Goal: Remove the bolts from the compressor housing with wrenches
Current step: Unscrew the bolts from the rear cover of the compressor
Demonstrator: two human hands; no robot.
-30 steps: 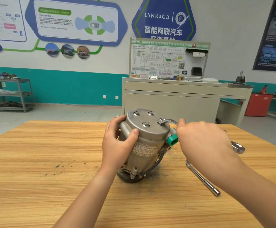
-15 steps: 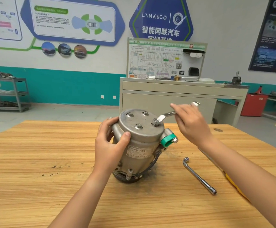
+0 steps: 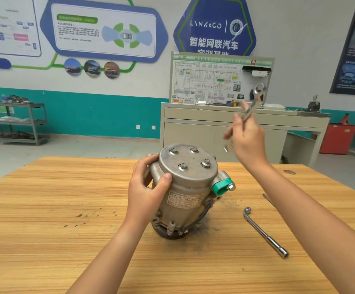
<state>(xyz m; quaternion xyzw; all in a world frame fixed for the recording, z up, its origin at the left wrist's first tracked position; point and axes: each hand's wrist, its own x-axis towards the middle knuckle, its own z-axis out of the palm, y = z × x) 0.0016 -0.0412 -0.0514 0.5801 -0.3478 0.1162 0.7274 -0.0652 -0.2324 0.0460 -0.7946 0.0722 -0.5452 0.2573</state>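
Beside compressor: L-wrench, perhaps screwdriver

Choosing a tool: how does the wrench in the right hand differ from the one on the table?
The flat wrench is held aloft by the right hand; the L-shaped wrench lies untouched on the table. The flat wrench is a thin bar; the L-shaped wrench is a round rod bent at one end. Both are bare metal, off the bolts.

White-and-teal wall, grey cabinet, metal shelving
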